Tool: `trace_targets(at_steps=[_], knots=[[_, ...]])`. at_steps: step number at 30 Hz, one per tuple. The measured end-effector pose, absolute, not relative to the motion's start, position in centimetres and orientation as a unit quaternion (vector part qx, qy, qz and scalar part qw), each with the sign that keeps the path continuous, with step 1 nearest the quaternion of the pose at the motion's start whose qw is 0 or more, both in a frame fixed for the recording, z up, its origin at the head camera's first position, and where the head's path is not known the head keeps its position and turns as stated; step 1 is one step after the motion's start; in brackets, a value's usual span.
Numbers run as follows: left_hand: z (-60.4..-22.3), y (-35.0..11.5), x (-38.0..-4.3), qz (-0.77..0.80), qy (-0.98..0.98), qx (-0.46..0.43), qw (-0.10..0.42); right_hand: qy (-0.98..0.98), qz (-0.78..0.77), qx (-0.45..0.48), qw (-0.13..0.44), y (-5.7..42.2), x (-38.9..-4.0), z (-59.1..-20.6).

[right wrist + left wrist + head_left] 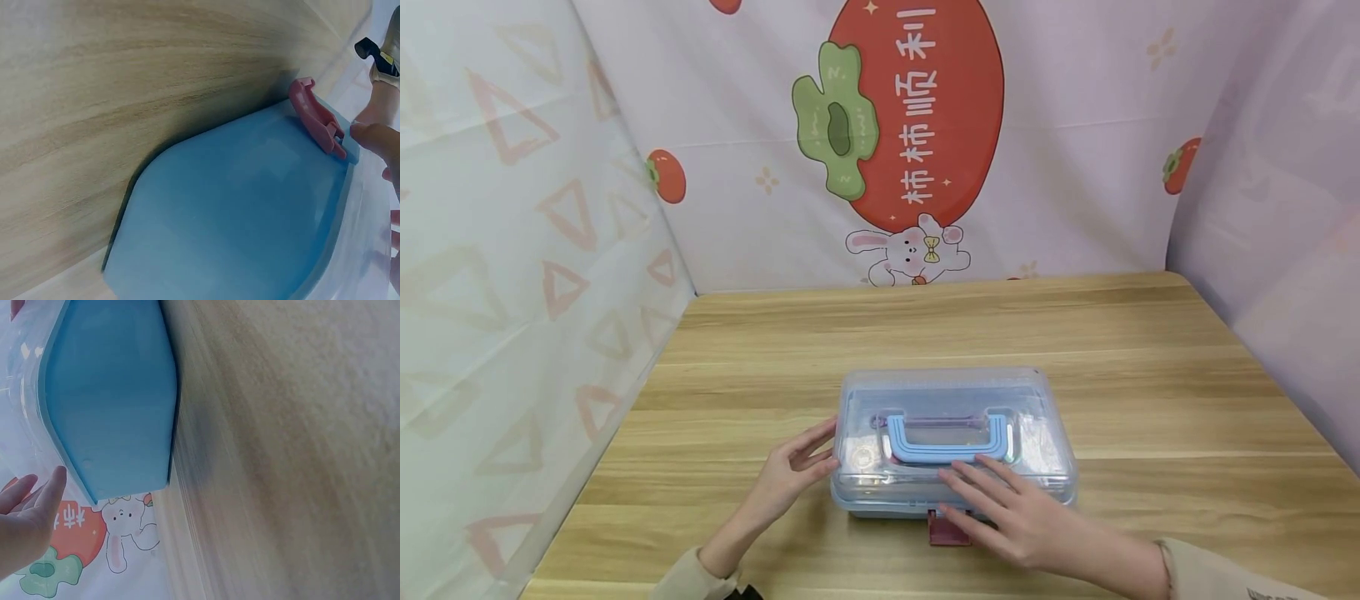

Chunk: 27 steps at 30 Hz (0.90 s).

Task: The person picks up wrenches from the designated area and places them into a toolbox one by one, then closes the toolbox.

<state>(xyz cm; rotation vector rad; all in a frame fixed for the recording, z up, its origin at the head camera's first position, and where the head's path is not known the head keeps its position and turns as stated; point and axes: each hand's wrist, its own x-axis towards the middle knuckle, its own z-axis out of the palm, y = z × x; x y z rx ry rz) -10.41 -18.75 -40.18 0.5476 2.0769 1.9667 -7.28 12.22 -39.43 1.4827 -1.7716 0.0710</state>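
A light blue plastic storage box [868,508] with a see-through lid [865,396] sits on the table, its blue handle [917,454] lying folded toward the front. The maroon latch [950,533] at the front is flipped down, and it stands away from the rim in the right wrist view. At the lid's left side is my left hand [788,471], fingers extended against the edge. My right hand [1018,521] rests with spread fingers on the lid's front part, its thumb [369,136] close to the latch. A purple item [936,422] shows faintly through the lid.
The wooden table [737,350] surrounds the box and meets a printed cloth backdrop [730,225] at the back. Cloth walls also stand at the left [602,275] and right [1285,275]. A black device [369,49] is strapped on the left wrist.
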Motion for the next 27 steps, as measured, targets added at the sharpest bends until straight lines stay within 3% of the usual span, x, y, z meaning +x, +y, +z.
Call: trace_targets(at_steps=[27], knots=[[-40.5,-18.7,-10.4,0.67,0.709,0.191,0.106,-0.7,-0.046,0.548,0.456,12.0,-7.7,-42.6]])
